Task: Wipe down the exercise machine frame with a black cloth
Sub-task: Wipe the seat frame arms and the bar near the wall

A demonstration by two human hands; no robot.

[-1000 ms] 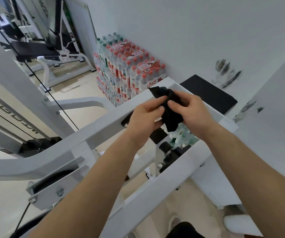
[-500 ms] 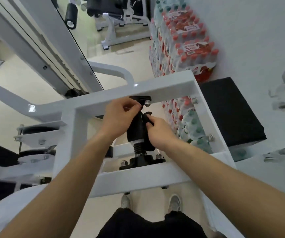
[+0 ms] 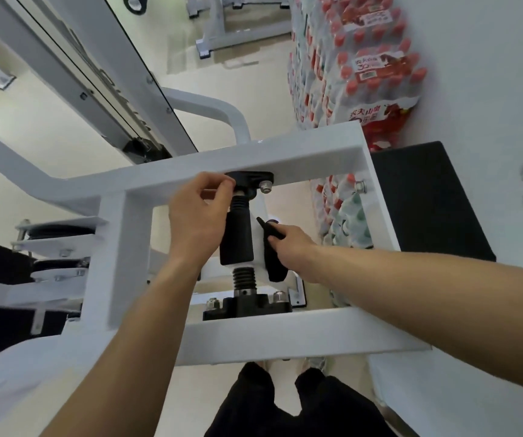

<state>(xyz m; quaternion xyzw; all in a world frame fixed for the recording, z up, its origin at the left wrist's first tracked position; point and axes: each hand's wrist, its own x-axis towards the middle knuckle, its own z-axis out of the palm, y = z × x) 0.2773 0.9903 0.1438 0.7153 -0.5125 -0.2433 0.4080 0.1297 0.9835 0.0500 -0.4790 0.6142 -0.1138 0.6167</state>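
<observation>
While right hand (image 3: 288, 247) pinches black cloth (image 3: 273, 260), its length hangs downward | left hand (image 3: 198, 219) pinches black mount (image 3: 250, 177).

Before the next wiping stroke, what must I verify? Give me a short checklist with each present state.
1. Grip: the right hand holds the black cloth: ok.
2. Contact of cloth with the white frame: cannot tell; it hangs beside the black damper.
3. Is the left hand clear of the cloth: ok, it is up at the top mount.
4. Firm left hold on that mount: cannot tell.
5. Dust remaining on the frame: cannot tell.
</observation>
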